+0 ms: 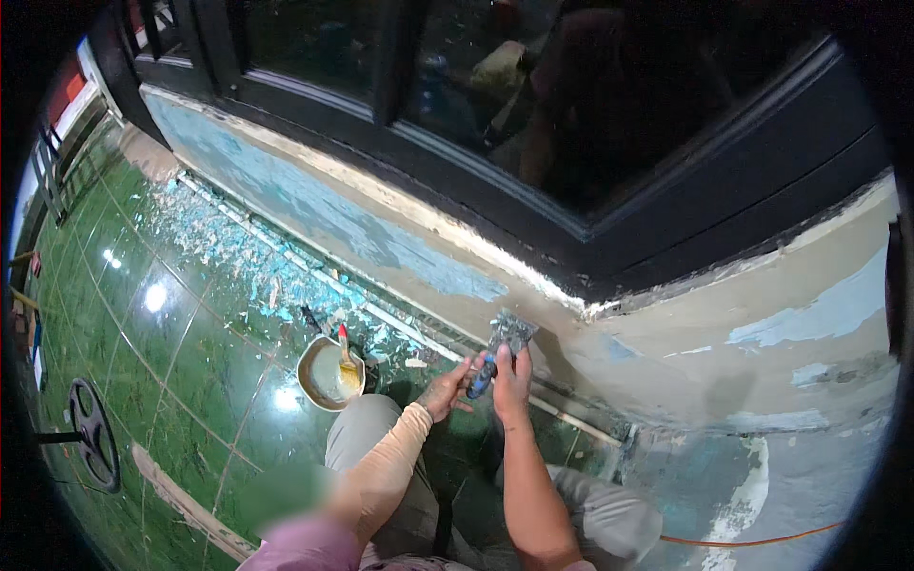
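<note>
A putty knife (511, 329) with a blue-and-black handle, its blade caked with grey-blue material, is in my right hand (511, 385) against the lower wall. My left hand (447, 390) is just left of the handle, fingers loosely bent and apart; whether they touch it is unclear. The wall (609, 371) has beige plaster with patchy light-blue paint. Left of my hands, a small tub (314, 381) of pale liquid holds a brush (347, 360) with a red-tipped handle. A dark tool (314, 322) lies behind the tub.
Paint flakes (248, 257) cover the green tiled floor (190, 362) along a white pipe (400, 326). A black-framed glass door or window (376, 86) rises above. A dark metal wheel (90, 433) and railing (48, 171) stand left; an orange cable (743, 541) runs at lower right.
</note>
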### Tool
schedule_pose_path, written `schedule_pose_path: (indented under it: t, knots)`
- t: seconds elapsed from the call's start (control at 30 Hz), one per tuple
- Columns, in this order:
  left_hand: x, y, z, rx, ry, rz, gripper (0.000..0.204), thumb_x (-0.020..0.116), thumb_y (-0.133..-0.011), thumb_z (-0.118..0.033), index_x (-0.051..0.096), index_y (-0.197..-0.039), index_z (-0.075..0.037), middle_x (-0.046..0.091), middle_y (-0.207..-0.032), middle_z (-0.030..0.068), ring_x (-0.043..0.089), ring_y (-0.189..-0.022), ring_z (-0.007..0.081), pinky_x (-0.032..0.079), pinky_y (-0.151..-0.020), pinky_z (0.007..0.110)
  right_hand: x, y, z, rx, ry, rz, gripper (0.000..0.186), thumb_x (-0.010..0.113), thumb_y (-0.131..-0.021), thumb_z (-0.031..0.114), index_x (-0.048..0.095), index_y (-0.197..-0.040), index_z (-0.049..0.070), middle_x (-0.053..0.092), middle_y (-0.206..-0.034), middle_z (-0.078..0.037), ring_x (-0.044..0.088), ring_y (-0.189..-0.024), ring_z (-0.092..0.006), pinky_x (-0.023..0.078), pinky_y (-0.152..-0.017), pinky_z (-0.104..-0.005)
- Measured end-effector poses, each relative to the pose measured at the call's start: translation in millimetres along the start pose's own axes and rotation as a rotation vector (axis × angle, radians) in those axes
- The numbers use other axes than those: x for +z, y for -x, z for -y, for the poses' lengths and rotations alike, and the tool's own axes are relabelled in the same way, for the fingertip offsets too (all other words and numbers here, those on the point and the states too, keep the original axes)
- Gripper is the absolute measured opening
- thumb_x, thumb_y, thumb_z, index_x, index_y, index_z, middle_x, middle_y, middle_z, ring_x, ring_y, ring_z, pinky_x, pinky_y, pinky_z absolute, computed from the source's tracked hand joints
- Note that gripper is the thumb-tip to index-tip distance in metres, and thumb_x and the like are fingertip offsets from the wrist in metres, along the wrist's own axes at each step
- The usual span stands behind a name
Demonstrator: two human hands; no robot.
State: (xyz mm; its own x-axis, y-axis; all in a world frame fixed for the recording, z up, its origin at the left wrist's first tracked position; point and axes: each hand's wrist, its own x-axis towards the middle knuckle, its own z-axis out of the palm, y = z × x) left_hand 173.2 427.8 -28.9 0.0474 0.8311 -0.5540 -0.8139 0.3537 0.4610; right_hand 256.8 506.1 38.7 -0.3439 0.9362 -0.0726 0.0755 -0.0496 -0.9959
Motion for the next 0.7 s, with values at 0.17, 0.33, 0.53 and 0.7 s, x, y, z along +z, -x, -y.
schedule_pose_path:
  t: [0.17,0.33,0.53,0.7]
  knots:
    - [-4.2,-12.0,33.2,-0.016,0.016,0.279,0.039,0.042,-0.097,-0.041,0.055,-0.110,-0.006,0.062,-0.098,0.0065,0.062,-0.084,0.0179,0.053,-0.070,0.034,-14.6,-16.1,-13.9,0.009,0.241,0.055,0.022,0.052,-0.092,0.021,0.060,-0.094,0.001,0.063,-0.077,-0.006,0.056,-0.071,-0.0126,0.044,-0.064,-0.0289]
    - [26.4,-9.1,37.1,0.056,0.053,0.148,0.033,0.054,-0.093,-0.035,0.055,-0.109,-0.006,0.058,-0.090,0.0053,0.057,-0.077,0.0155,0.049,-0.068,0.031,-40.7,-24.8,-13.1,-0.080,0.559,0.026,0.027,0.053,-0.090,0.026,0.059,-0.088,0.000,0.062,-0.077,-0.015,0.057,-0.070,-0.0280,0.043,-0.064,-0.0386]
    - [47.0,-29.1,57.0,0.048,0.164,0.281,0.045,0.047,-0.092,-0.053,0.056,-0.100,-0.009,0.061,-0.082,0.0034,0.058,-0.075,0.0146,0.046,-0.060,0.030,-55.0,-32.8,26.8,-0.116,0.940,0.202,0.031,0.053,-0.089,0.029,0.055,-0.082,-0.001,0.058,-0.080,-0.026,0.055,-0.079,-0.0457,0.042,-0.068,-0.0496]
    - [104.6,-13.4,75.2,0.092,0.355,0.328,0.051,0.041,-0.092,-0.056,0.053,-0.092,-0.007,0.059,-0.074,0.0068,0.056,-0.063,0.0165,0.043,-0.048,0.029,-83.7,-43.9,55.9,-0.140,1.105,0.382,0.029,0.054,-0.088,0.025,0.054,-0.077,-0.002,0.057,-0.074,-0.025,0.055,-0.073,-0.0452,0.041,-0.064,-0.0494]
